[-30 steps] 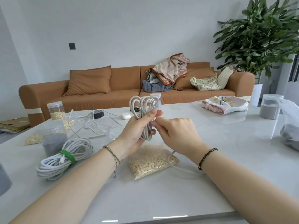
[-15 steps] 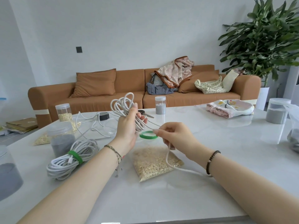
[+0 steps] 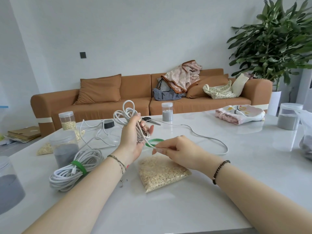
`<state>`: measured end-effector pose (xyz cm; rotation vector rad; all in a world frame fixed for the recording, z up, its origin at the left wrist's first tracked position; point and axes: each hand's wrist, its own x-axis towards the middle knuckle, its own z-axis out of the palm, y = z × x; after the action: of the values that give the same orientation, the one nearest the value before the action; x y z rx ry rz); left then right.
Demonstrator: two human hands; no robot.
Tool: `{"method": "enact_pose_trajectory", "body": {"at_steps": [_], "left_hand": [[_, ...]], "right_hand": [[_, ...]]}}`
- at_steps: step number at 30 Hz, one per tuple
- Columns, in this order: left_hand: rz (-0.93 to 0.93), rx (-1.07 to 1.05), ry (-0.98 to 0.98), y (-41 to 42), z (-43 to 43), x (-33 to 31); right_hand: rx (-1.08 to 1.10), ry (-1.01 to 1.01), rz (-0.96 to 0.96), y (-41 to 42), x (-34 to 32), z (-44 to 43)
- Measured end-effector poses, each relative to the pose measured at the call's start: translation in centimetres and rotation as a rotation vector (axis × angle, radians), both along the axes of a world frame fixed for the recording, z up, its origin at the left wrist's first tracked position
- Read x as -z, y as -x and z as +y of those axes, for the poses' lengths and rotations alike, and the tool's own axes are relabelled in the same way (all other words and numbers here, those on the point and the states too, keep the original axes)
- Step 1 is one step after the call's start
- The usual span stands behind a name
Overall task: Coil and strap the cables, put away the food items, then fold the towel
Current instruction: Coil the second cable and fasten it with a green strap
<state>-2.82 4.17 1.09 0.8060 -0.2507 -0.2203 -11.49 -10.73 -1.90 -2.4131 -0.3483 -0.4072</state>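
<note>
While left hand's (image 3: 130, 141) fingers hold coil (image 3: 125, 114), right hand's (image 3: 179, 151) fingers pinch cable (image 3: 207, 138), green strap (image 3: 156, 140) partly hidden.

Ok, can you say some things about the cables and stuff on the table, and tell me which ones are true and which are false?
1. The left hand holds a bundle of grey cable. True.
2. The white coil on the table has a red strap round it. False: its strap is green.
3. The bag of oats lies on the table near the hands. True.
4. The right hand holds the scissors. False: it pinches a strand of the grey cable; the scissors lie on the table beyond the left hand.
</note>
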Motion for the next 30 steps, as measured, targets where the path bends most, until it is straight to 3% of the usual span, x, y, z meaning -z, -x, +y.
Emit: {"method": "enact_pose_trajectory", "body": {"at_steps": [6,10,14,20,26,30], "left_hand": [[0.047,0.194,0.016,0.1,0.5,-0.2],[-0.025,0.279,-0.072,0.5,0.4,-0.3],[-0.18,0.239,-0.255,0.8,-0.4,0.0],[-0.284,0.112,-0.459,0.8,-1.0,1.1],[-0.255,-0.091,-0.425,0.3,-0.9,1.1],[-0.205,0.049,-0.368,1.0,-1.0,0.6]], "right_hand": [[0.066,0.0,0.045,-0.4,0.0,-0.8],[0.127,0.102,0.018,-0.5,-0.1,-0.8],[0.231,0.232,-0.032,-0.5,-0.4,-1.3],[0.299,0.231,-0.264,-0.3,-0.7,-1.6],[0.198,0.29,-0.394,-0.5,0.3,-0.4],[0.306,0.31,-0.346,-0.4,-0.1,-0.6]]}}
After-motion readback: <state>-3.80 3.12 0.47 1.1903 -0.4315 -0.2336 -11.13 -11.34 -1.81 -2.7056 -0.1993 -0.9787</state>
